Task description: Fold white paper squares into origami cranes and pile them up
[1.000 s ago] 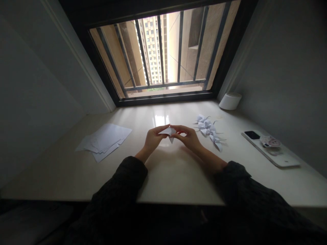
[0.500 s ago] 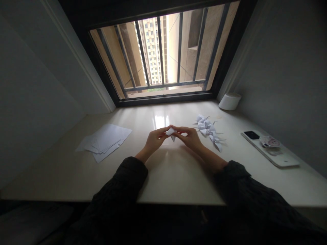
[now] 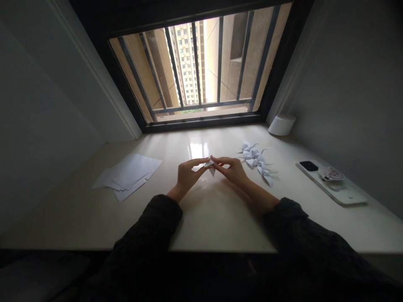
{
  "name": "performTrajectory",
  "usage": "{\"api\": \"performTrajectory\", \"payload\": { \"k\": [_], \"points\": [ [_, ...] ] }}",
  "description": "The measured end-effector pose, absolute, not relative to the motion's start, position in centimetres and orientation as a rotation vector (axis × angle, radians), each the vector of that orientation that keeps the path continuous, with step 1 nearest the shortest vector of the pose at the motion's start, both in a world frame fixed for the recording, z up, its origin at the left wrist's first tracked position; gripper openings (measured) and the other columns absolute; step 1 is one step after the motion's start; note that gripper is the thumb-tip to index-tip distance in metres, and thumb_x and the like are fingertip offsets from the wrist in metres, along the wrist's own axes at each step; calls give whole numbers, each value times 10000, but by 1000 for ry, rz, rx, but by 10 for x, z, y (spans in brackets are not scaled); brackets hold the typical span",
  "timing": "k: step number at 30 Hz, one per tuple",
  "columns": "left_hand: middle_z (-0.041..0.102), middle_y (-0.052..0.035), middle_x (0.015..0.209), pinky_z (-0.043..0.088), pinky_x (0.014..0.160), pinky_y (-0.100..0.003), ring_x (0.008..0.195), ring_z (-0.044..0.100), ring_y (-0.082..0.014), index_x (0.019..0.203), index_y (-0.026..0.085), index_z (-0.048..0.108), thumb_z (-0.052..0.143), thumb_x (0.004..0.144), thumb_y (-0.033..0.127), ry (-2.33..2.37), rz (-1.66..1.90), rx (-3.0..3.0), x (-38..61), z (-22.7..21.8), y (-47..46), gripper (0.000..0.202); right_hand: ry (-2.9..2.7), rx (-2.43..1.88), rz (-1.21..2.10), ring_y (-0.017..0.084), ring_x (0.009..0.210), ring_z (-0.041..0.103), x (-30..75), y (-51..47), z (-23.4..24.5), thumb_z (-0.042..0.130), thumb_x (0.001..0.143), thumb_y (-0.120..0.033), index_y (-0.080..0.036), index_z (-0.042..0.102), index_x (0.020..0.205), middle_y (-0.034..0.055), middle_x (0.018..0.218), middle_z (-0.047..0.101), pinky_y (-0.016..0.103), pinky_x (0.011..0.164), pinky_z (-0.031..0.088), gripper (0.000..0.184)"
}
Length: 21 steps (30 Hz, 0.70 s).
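Note:
Both of my hands meet over the middle of the pale desk point(image 3: 220, 218) and pinch a small folded white paper piece point(image 3: 210, 166) between their fingertips. My left hand point(image 3: 186, 175) grips its left side with thumb and forefinger. My right hand point(image 3: 232, 170) closes on its right side. The piece is held a little above the desk, and much of it is hidden by my fingers. Dark sleeves cover both forearms.
A loose stack of white paper sheets point(image 3: 127, 174) lies at the left. Several folded paper cranes point(image 3: 256, 160) sit just right of my right hand. A white phone point(image 3: 330, 182) with a sticker lies farther right, and a white cup point(image 3: 281, 124) stands by the barred window point(image 3: 201, 71).
The paper piece looks narrower between my fingers than a second ago, and my fingertips have drawn closer together. The view has shifted slightly.

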<state>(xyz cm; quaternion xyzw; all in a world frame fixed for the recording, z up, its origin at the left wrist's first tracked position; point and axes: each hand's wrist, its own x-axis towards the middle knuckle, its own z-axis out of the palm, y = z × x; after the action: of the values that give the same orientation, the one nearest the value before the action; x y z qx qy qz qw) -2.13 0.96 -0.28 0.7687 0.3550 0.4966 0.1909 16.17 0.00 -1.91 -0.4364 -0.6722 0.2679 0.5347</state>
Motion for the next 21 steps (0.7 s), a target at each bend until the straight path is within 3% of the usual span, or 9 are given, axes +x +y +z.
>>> {"api": "performTrajectory", "payload": {
  "k": [6, 13, 21],
  "points": [
    [729, -35, 970, 565, 722, -329, 897, 689, -215, 965, 253, 721, 694, 756, 326, 1013, 1440, 2167, -19, -3, 7, 224, -1612, -1060, 627, 201, 778, 683, 162, -1, -18, 661, 770, -376, -268, 708, 1047, 28, 954, 739, 297, 624, 550, 301],
    [713, -29, 1029, 529, 882, -389, 971, 669, -231, 1003, 269, 710, 674, 773, 320, 959, 1419, 2159, -20, 2, 2, 238, -1573, -1027, 664, 222, 806, 688, 162, 2, -20, 666, 765, -379, -273, 713, 1033, 26, 965, 735, 347, 678, 563, 292],
    [711, -39, 1036, 516, 905, -379, 979, 666, -222, 998, 261, 715, 664, 785, 297, 915, 1423, 2115, -19, 2, 1, 221, -1548, -1032, 705, 240, 835, 692, 162, 4, -22, 683, 747, -405, -275, 720, 1010, 27, 973, 731, 359, 682, 563, 295]
  ]
}}
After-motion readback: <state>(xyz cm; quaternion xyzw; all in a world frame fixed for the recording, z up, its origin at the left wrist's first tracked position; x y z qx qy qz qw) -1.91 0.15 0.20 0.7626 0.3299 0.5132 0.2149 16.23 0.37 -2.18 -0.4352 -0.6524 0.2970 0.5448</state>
